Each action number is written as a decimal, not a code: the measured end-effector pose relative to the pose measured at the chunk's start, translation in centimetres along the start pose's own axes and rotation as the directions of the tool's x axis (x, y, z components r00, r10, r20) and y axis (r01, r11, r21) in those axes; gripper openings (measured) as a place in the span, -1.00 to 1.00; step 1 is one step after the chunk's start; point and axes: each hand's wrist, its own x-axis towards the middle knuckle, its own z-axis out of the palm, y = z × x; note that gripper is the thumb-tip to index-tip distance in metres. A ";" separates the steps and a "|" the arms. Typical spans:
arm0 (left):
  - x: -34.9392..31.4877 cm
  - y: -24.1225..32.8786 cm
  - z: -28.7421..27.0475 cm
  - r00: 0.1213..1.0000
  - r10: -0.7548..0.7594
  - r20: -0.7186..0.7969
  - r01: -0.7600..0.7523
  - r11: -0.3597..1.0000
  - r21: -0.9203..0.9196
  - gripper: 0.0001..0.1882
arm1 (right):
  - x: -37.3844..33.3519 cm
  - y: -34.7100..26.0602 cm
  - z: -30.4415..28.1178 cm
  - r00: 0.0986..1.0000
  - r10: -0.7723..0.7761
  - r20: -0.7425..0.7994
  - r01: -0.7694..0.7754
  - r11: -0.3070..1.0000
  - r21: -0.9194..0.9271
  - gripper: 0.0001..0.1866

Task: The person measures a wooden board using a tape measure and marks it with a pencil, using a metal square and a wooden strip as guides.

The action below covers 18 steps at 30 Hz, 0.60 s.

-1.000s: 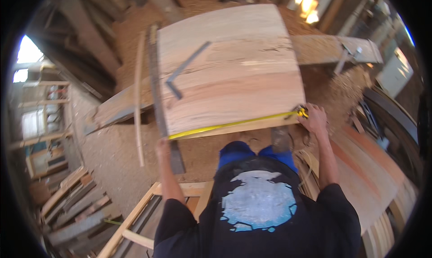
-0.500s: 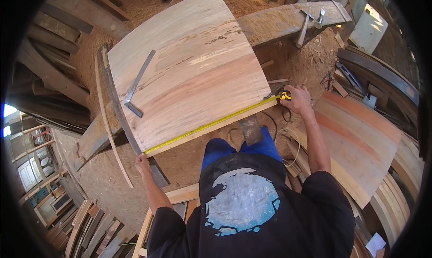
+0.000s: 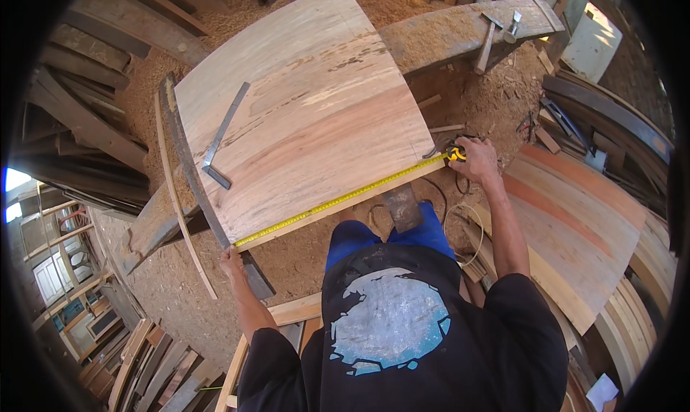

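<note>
A yellow tape measure (image 3: 352, 194) is stretched along the near edge of a wide wooden panel (image 3: 302, 117), over a pale wood strip. My left hand (image 3: 232, 262) pinches the tape's end at the panel's near left corner. At the near right corner, my right hand (image 3: 477, 158) is closed round the tape's black and yellow case. Just beside the case lies a small dark curved piece whose kind I cannot make out. A try square (image 3: 225, 139) with a metal blade rests on the left part of the panel.
Beyond the panel, a hammer (image 3: 486, 47) and a chisel-like tool (image 3: 512, 27) lie on a sawdust-covered beam (image 3: 431, 38). Another wooden panel (image 3: 575, 225) stands at my right. A thin strip (image 3: 180, 204) leans at the left; stacked boards (image 3: 151, 369) fill the lower left.
The whole view has shifted slightly, with the scene a few pixels to the right. Both hands keep their hold on the stretched tape measure.
</note>
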 end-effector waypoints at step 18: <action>-3.0 2.9 0.9 0.905 0.406 0.131 -0.423 0.817 0.392 -0.61 | -0.5 -0.4 -0.1 1.000 -0.007 -0.014 0.007 1.000 -0.004 -0.31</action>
